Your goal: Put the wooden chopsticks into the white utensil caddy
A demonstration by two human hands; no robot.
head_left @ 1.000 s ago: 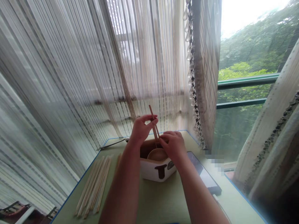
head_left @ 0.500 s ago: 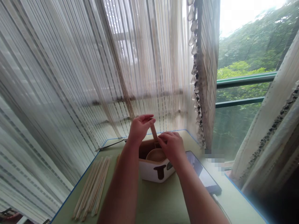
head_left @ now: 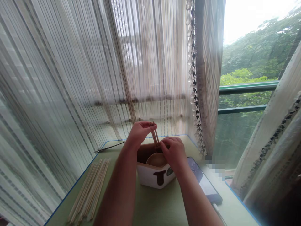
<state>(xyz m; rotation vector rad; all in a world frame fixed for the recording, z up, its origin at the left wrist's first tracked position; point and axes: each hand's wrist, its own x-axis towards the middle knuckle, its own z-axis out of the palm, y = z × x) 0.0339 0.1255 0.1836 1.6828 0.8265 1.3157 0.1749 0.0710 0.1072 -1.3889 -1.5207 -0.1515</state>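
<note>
Over a white box (head_left: 148,178) with a brown rim and dark shapes on its front, I hold a few thin wooden chopsticks (head_left: 155,136), tilted down toward the opening. My left hand (head_left: 141,131) pinches their upper ends between thumb and fingers. Lower down, my right hand (head_left: 173,150) is closed around their lower part at the box's right rim. Its fingertips partly cover the sticks' lower ends. A round brown piece (head_left: 156,160) sits inside the box, just below the sticks.
Several wrapped chopsticks (head_left: 90,188) lie at the left of the pale green table (head_left: 150,208). Behind them is a long dark metal tool (head_left: 109,146). A tablet (head_left: 204,182) with a cable rests on the right. Sheer curtains (head_left: 94,62) hang behind the table's far edge.
The sticks at my left fingertips now show spread slightly apart rather than bunched together. Both hands stay in nearly the same place over the box. The camera view has shifted slightly.
</note>
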